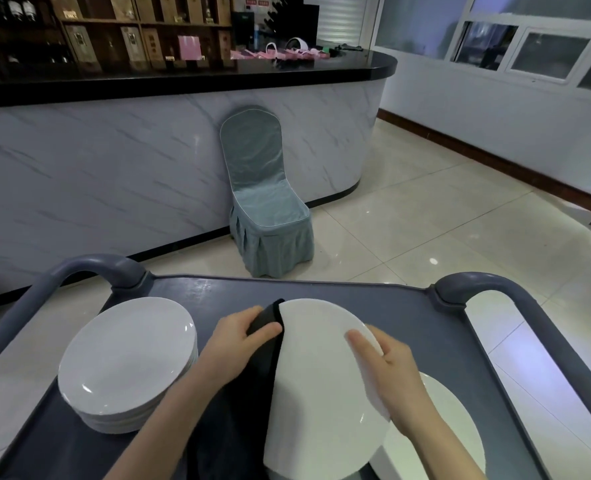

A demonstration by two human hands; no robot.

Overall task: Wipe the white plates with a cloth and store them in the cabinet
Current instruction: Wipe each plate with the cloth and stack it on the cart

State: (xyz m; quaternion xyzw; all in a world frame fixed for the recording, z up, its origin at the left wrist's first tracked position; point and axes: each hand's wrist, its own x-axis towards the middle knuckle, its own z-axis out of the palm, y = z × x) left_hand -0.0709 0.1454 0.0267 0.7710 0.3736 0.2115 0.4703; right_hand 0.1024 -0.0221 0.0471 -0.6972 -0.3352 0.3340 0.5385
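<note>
While a white plate (321, 393) is held tilted above a grey cart (321, 289) in the lower middle of the frame, a dark cloth (264, 344) is wrapped round its left rim. The cloth is pinched by the left hand (238, 344), with the thumb on the near side and the fingers curled behind, and its loose end is left hanging beneath the wrist. The plate's right rim is gripped by the right hand (391, 372), with the fingers laid close together across the face; the thumb cannot be made out clearly. At the lower left, a stack of plates (128, 358) is set on the cart. At the lower right, a second plate (450, 431) is seen lying flat, partly covered by the held plate and the right forearm. Beyond the cart, in the middle of the frame, a chair (263, 202) in a pale blue cover is stood against a curved, marble-patterned bench (114, 168) with a black top.
</note>
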